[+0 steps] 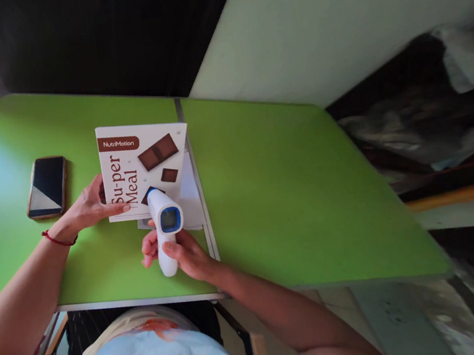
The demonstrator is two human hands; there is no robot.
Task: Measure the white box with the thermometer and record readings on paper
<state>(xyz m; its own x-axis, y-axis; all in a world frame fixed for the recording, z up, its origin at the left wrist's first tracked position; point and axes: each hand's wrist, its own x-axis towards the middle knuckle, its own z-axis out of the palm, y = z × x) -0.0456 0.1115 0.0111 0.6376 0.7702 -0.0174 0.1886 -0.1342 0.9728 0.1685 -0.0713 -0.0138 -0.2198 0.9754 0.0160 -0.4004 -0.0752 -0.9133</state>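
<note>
My left hand (93, 204) grips a white box (147, 148) by its lower left edge, the thumb lying across the front. Brown chocolate pieces and the words "NutriMotion" and "Su-per Meal" are printed on it. In my right hand (185, 250) is a white infrared thermometer (169, 255) with a blue-framed screen. Its blue nose points at the lower right of the box front, and whether the two touch I cannot tell. Behind the box and thermometer, a white sheet or booklet (190, 197) lies on the table, partly covered.
A phone (48, 186) in a brown case lies left of my left hand on the green table (299, 193). A metal seam (205, 216) crosses the tabletop. A dark panel and pale wall rise behind. Shelves with plastic-wrapped things (416, 126) stand at the right.
</note>
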